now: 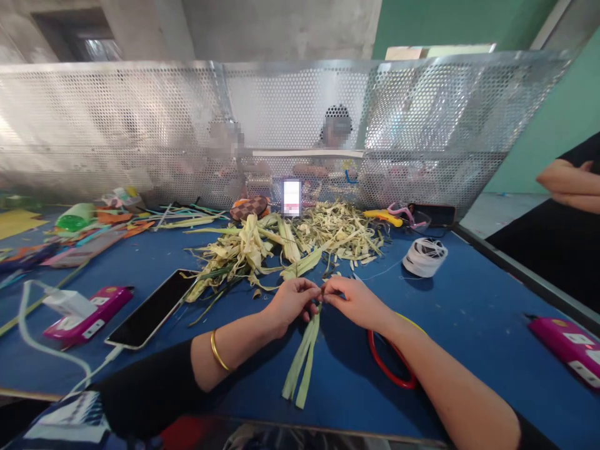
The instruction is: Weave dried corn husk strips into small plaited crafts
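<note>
My left hand [293,303] pinches the top of a few pale green corn husk strips [304,359], whose flat ends hang down towards the table's front edge. Close against it, the fingertips of my right hand [349,301] are closed at the same spot; what lies between them is too small to make out. A thin thread runs from a spool of white string [425,256] towards the right hand. Just beyond both hands lies a heap of dried corn husks [250,250], with a pile of shredded husk [342,231] behind it.
A red ring [391,369] lies beneath my right forearm. At left are a phone [152,309] on a cable and a magenta power strip [89,315]; another power strip [567,350] is at right. A perforated metal screen [295,87] closes the back. A person [562,206] stands at right.
</note>
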A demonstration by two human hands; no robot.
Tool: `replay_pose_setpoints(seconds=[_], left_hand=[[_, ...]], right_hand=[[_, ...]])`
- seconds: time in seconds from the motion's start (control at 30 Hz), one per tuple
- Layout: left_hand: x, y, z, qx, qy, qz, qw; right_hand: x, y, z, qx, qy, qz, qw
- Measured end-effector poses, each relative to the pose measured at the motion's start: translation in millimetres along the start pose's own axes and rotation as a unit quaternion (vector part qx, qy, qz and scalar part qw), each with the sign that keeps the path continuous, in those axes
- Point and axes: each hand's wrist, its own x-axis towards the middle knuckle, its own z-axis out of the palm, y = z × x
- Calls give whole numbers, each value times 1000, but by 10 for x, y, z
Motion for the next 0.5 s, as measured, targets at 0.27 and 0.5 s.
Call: replay_pose_setpoints(seconds=[0.27,0.5], left_hand=[[64,32,-1,50,-27,-58,997],[44,62,9,95,-61,-57,992]], right_hand=[[-6,-25,-48,40,53,57,996],[14,-66,-2,149,56,103,982]])
